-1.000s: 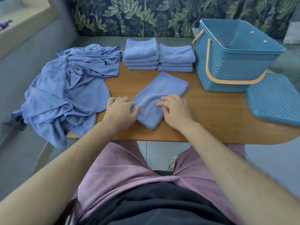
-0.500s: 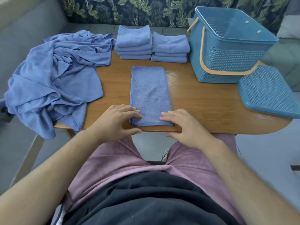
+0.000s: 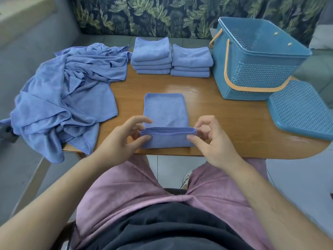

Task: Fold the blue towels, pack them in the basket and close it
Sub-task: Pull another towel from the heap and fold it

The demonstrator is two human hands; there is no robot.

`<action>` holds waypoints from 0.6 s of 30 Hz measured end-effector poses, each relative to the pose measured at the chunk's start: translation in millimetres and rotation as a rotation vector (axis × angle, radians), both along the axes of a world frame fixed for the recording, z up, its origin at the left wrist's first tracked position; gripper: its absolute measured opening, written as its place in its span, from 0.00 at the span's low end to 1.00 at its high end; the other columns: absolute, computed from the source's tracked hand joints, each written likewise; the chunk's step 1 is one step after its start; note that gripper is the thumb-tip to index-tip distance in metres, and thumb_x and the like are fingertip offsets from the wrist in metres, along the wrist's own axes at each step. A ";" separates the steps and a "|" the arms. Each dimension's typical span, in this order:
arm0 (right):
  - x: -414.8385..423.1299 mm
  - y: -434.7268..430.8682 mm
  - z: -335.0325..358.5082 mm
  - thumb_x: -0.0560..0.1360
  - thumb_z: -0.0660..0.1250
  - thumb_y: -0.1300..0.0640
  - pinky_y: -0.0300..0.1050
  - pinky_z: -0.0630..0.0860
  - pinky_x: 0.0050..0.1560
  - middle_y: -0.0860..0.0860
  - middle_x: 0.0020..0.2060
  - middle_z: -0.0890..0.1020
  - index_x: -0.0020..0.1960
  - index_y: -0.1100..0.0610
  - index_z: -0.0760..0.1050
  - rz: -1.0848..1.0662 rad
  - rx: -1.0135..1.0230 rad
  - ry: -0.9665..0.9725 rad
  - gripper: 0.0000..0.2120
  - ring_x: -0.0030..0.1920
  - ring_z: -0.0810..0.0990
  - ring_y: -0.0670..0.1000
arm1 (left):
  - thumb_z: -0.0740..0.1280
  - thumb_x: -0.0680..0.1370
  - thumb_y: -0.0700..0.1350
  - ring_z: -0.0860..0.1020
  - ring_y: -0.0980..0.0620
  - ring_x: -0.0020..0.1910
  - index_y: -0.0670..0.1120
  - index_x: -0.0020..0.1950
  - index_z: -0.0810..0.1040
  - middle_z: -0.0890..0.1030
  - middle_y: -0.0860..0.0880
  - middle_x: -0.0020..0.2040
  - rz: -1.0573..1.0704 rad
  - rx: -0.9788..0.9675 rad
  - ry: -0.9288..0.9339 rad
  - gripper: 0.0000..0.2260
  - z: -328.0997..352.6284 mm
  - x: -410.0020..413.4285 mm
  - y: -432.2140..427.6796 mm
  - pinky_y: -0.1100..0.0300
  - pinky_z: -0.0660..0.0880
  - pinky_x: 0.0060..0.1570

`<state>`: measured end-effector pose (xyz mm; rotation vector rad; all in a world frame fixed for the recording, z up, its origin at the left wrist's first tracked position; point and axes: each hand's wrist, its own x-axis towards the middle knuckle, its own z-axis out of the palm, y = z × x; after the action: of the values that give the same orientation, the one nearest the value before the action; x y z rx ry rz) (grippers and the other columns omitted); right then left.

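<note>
A blue towel (image 3: 165,112), folded into a long strip, lies on the wooden table (image 3: 225,123) in front of me. Its near end is lifted off the table. My left hand (image 3: 122,141) pinches the left corner of that end and my right hand (image 3: 212,141) pinches the right corner. Two stacks of folded blue towels (image 3: 171,58) sit at the back of the table. A heap of unfolded blue towels (image 3: 66,92) spills over the left edge. The blue basket (image 3: 252,69) with an orange handle stands open at the back right, and its lid (image 3: 302,112) lies beside it.
A grey sofa with a leaf-patterned backrest (image 3: 162,15) runs behind and to the left of the table. My lap in pink shorts (image 3: 144,192) is under the near table edge. Tiled floor (image 3: 297,177) shows at the right.
The towel lay flat with both hands at its near end. Now both hands have pinched that end's corners and lifted it off the table towards the far end.
</note>
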<state>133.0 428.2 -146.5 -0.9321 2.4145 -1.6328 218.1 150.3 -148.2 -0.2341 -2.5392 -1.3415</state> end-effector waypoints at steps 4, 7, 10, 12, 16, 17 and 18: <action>-31.5 -17.7 15.8 0.79 0.65 0.69 0.38 0.70 0.42 0.44 0.39 0.79 0.45 0.53 0.77 -0.078 0.056 0.224 0.13 0.39 0.76 0.46 | 0.66 0.80 0.35 0.72 0.55 0.37 0.55 0.47 0.74 0.76 0.52 0.42 0.068 0.010 0.039 0.13 19.7 -33.1 3.7 0.69 0.69 0.41; -61.8 -35.7 21.6 0.79 0.63 0.68 0.31 0.69 0.48 0.43 0.46 0.81 0.49 0.55 0.81 -0.103 0.111 0.247 0.12 0.47 0.78 0.43 | 0.63 0.79 0.31 0.74 0.53 0.41 0.51 0.44 0.80 0.78 0.53 0.44 0.131 -0.079 0.034 0.16 27.3 -66.4 2.2 0.69 0.68 0.43; -91.6 -51.9 20.4 0.78 0.64 0.67 0.27 0.66 0.42 0.40 0.42 0.76 0.52 0.55 0.81 -0.136 0.168 0.184 0.10 0.38 0.75 0.38 | 0.65 0.79 0.35 0.76 0.55 0.46 0.52 0.48 0.82 0.79 0.53 0.48 0.194 -0.058 0.004 0.12 28.3 -97.6 -0.9 0.69 0.70 0.45; -109.5 -60.6 17.4 0.77 0.66 0.66 0.26 0.65 0.41 0.39 0.42 0.73 0.53 0.54 0.81 -0.155 0.214 0.163 0.10 0.37 0.73 0.35 | 0.69 0.77 0.40 0.76 0.59 0.50 0.51 0.52 0.82 0.78 0.56 0.50 0.202 -0.086 -0.027 0.07 23.7 -115.7 -5.4 0.72 0.68 0.47; -138.9 -77.1 4.1 0.75 0.67 0.64 0.23 0.64 0.48 0.43 0.51 0.75 0.58 0.55 0.80 -0.114 0.297 0.102 0.13 0.44 0.73 0.30 | 0.74 0.75 0.45 0.73 0.63 0.52 0.49 0.56 0.81 0.75 0.58 0.51 0.253 -0.129 -0.114 0.10 5.4 -144.6 -13.7 0.69 0.67 0.55; -144.7 -81.9 -2.2 0.75 0.67 0.62 0.23 0.63 0.54 0.46 0.54 0.76 0.60 0.56 0.80 -0.098 0.324 0.098 0.14 0.50 0.75 0.33 | 0.74 0.75 0.45 0.72 0.60 0.54 0.49 0.56 0.80 0.75 0.56 0.52 0.266 -0.145 -0.151 0.11 -0.3 -149.1 -14.4 0.65 0.68 0.59; -149.8 -85.9 -9.5 0.75 0.66 0.60 0.27 0.63 0.61 0.49 0.59 0.77 0.61 0.57 0.80 -0.083 0.360 0.099 0.15 0.58 0.75 0.39 | 0.74 0.75 0.47 0.72 0.57 0.58 0.50 0.56 0.80 0.74 0.55 0.54 0.283 -0.180 -0.186 0.11 -6.5 -152.1 -14.7 0.63 0.67 0.62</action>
<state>-16.8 342.3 -156.1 -0.8776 2.7192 -1.1356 66.0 135.6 -154.8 0.2200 -2.7200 -1.0739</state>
